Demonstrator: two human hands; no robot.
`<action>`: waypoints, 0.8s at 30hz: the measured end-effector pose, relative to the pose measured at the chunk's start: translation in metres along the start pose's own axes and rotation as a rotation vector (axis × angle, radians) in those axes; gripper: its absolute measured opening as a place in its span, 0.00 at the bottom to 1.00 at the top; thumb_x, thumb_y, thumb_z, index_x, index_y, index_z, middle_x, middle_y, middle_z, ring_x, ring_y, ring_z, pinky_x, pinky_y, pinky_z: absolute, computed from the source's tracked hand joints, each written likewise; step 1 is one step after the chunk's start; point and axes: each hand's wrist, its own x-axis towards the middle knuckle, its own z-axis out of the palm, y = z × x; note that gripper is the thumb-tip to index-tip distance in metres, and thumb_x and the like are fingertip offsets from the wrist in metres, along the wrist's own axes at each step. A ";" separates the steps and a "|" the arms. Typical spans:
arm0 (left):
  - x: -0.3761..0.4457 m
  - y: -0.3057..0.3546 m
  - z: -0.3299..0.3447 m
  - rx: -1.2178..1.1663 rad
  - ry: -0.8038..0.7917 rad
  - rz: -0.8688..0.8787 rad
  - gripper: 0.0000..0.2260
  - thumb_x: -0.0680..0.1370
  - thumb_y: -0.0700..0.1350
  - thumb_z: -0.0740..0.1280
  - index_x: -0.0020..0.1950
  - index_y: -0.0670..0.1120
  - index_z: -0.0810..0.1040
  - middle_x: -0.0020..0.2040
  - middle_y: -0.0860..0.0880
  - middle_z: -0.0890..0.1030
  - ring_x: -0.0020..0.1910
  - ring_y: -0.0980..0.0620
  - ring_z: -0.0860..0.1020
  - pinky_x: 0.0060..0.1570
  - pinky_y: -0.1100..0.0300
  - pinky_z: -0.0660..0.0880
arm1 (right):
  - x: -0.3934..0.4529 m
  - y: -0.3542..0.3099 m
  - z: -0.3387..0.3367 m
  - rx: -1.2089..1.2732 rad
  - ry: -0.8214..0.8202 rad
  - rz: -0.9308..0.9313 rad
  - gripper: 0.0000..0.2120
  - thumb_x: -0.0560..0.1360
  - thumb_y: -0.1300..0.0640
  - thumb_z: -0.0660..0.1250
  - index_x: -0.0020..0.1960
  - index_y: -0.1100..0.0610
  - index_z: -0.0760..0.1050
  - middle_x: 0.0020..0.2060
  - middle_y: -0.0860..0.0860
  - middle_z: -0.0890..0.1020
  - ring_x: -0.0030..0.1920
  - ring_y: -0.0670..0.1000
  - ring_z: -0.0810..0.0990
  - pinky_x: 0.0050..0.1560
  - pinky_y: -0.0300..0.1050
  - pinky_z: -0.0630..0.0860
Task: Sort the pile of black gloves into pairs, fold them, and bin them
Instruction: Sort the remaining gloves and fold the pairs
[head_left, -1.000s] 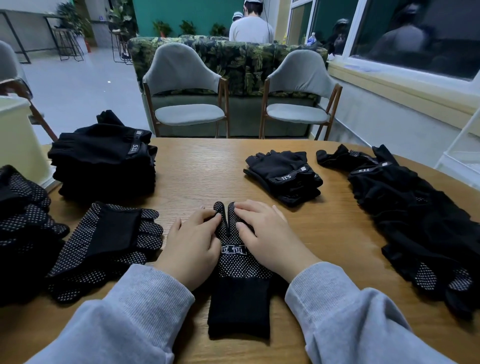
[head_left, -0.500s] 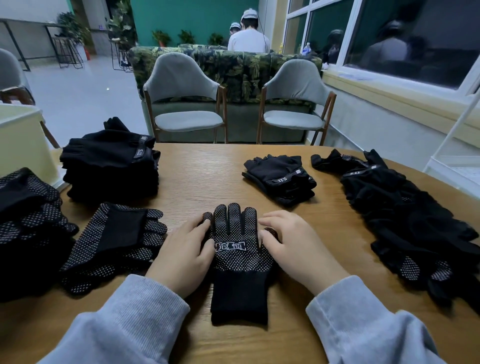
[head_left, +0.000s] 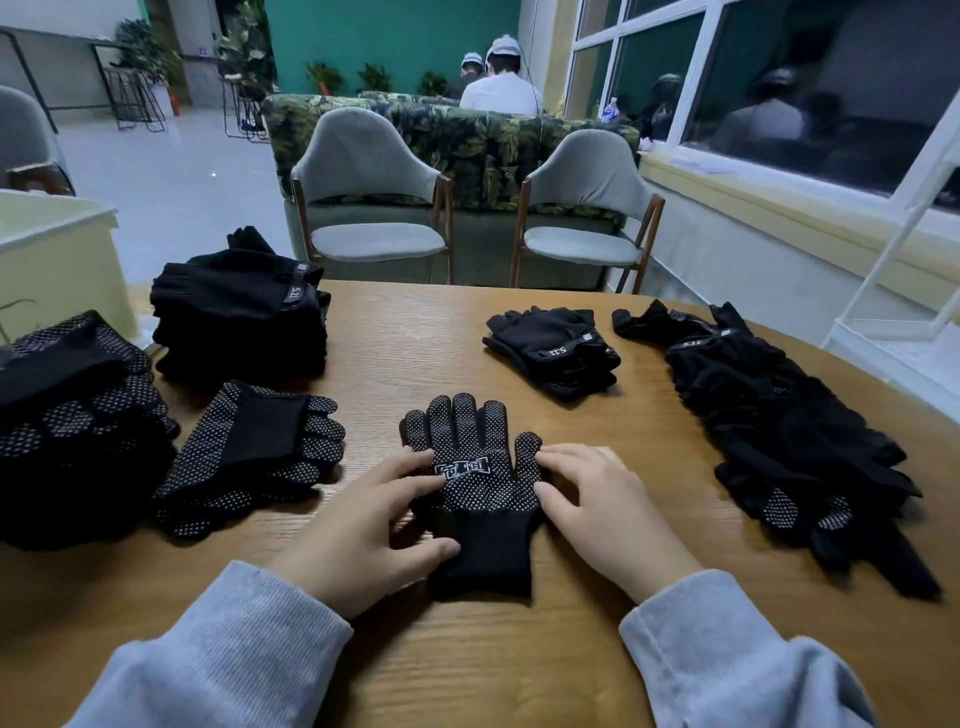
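- Since a second ago, both hands are sliding apart off the black knit glove with white grip dots (head_left: 470, 467), uncovering its spread fingers.
- Head view: the left hand (head_left: 358, 525) is resting on the glove's left edge, fingers nearly straight and thumb on the cuff; the right hand (head_left: 597, 499) is lying relaxed at its right edge, gripping nothing.
- The glove is lying flat on the round wooden table (head_left: 415, 338), centred before the person.
- It is looking soft, light and limp; taking it by the cuff should suit folding.
- The black fingerless gloves (head_left: 553, 345) are showing "5.11"; the dotted glove's white label is unreadable.
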 end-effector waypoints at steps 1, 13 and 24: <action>-0.002 0.001 -0.001 -0.015 -0.002 0.013 0.37 0.60 0.69 0.60 0.66 0.55 0.71 0.69 0.65 0.60 0.68 0.70 0.58 0.65 0.77 0.52 | 0.000 0.000 0.000 0.001 -0.002 -0.002 0.19 0.78 0.50 0.61 0.68 0.49 0.70 0.66 0.40 0.71 0.67 0.43 0.64 0.68 0.47 0.61; -0.014 -0.002 0.003 -0.043 -0.092 0.125 0.14 0.62 0.67 0.64 0.42 0.62 0.73 0.67 0.70 0.62 0.69 0.74 0.52 0.67 0.73 0.55 | -0.016 -0.004 0.005 0.209 0.051 -0.258 0.15 0.65 0.63 0.61 0.37 0.42 0.71 0.47 0.31 0.75 0.55 0.36 0.72 0.57 0.48 0.71; -0.013 -0.002 0.003 -0.092 -0.019 0.136 0.11 0.63 0.66 0.66 0.44 0.68 0.74 0.64 0.67 0.68 0.66 0.71 0.63 0.59 0.78 0.59 | -0.020 0.004 0.002 0.326 -0.097 -0.216 0.17 0.63 0.60 0.57 0.40 0.43 0.79 0.52 0.28 0.74 0.62 0.33 0.70 0.64 0.32 0.64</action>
